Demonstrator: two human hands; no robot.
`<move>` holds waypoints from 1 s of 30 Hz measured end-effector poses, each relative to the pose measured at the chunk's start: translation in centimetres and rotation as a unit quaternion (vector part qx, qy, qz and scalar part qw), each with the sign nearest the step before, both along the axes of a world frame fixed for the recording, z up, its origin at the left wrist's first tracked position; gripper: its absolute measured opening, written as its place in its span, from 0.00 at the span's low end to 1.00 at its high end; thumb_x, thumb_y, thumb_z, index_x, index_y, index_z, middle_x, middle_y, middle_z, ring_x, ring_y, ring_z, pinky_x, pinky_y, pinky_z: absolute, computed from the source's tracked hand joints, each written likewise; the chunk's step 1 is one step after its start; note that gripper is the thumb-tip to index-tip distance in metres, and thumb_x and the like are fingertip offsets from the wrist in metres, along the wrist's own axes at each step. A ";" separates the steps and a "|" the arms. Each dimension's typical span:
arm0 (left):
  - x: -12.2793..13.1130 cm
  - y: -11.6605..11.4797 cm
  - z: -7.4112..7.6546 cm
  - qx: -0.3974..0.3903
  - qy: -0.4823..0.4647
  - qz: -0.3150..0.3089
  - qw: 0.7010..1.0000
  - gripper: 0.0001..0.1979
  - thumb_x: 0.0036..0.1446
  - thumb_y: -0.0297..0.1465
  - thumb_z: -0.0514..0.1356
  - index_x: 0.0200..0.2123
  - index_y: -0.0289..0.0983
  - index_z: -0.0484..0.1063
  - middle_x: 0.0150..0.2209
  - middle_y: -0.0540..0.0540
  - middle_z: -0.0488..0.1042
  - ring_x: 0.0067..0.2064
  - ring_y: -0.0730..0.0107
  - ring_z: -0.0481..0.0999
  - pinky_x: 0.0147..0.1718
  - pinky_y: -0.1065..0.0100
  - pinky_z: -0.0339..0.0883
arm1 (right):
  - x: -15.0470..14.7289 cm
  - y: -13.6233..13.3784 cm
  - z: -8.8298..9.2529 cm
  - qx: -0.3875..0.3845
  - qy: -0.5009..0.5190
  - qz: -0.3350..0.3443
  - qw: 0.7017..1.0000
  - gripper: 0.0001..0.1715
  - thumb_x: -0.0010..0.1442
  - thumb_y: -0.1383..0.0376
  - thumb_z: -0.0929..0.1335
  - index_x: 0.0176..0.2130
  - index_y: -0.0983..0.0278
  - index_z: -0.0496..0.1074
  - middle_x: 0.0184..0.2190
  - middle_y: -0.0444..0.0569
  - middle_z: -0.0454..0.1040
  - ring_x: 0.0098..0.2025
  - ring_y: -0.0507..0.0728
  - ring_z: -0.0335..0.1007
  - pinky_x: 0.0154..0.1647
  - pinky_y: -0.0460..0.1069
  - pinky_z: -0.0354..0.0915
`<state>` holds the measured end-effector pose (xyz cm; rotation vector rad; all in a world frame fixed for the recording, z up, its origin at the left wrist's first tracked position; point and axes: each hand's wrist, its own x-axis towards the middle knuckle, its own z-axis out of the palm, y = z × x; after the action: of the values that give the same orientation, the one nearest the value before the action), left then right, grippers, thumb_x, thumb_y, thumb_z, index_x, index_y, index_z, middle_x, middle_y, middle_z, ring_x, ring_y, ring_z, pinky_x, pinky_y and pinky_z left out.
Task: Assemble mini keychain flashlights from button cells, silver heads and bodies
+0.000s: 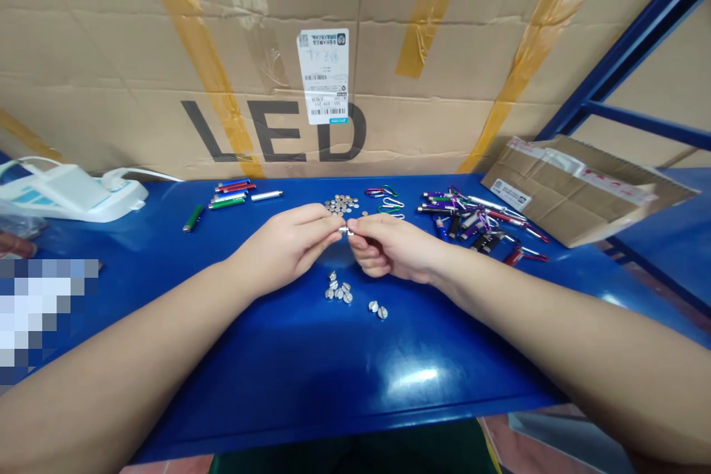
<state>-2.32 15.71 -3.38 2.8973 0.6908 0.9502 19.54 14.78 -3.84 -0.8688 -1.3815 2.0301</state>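
Observation:
My left hand (294, 244) and my right hand (389, 246) meet over the middle of the blue table (311, 378). Both pinch a small silver part (345, 230) between thumb and fingertips. Just below the hands lies a small cluster of silver slotted caps (338, 290), with two more caps (378, 309) to its right. Beyond the hands sits a pile of button cells (340, 204).
A heap of small coloured keychain flashlights (472, 218) with carabiners lies at the right. Several finished flashlights (233, 195) lie at the back left, a green one (193, 218) apart. A large cardboard box (333, 52) walls the back; a smaller box (572, 189) and white device (72, 192) flank the table.

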 end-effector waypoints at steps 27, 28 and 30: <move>-1.1 0.9 -0.8 -0.203 -0.045 0.119 0.971 0.18 0.71 0.38 0.55 0.58 0.39 0.76 0.46 0.41 0.83 0.45 0.58 0.82 0.49 0.55 0.75 | 9.2 5.7 0.1 0.510 -0.531 -0.206 0.644 0.14 0.65 0.67 0.65 0.43 0.66 0.81 0.39 0.54 0.82 0.40 0.61 0.75 0.44 0.53 0.66; -1.1 1.1 -1.0 -0.271 -0.080 0.123 0.951 0.19 0.71 0.38 0.55 0.59 0.39 0.75 0.43 0.42 0.83 0.41 0.61 0.82 0.44 0.59 0.76 | 9.4 6.0 -0.1 0.525 -0.548 -0.185 0.624 0.16 0.65 0.69 0.65 0.45 0.67 0.81 0.43 0.56 0.83 0.44 0.63 0.76 0.49 0.54 0.66; -1.0 1.4 -1.3 -0.405 -0.159 0.122 0.892 0.19 0.72 0.37 0.55 0.61 0.39 0.72 0.40 0.42 0.82 0.32 0.67 0.78 0.31 0.66 0.74 | 9.5 6.2 -0.5 0.540 -0.576 -0.139 0.597 0.20 0.66 0.70 0.63 0.50 0.67 0.81 0.49 0.57 0.82 0.50 0.65 0.75 0.56 0.57 0.66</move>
<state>-3.32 17.07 -4.70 1.9099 1.1030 0.8420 29.02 21.02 -4.35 -1.5954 -2.3658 -0.1439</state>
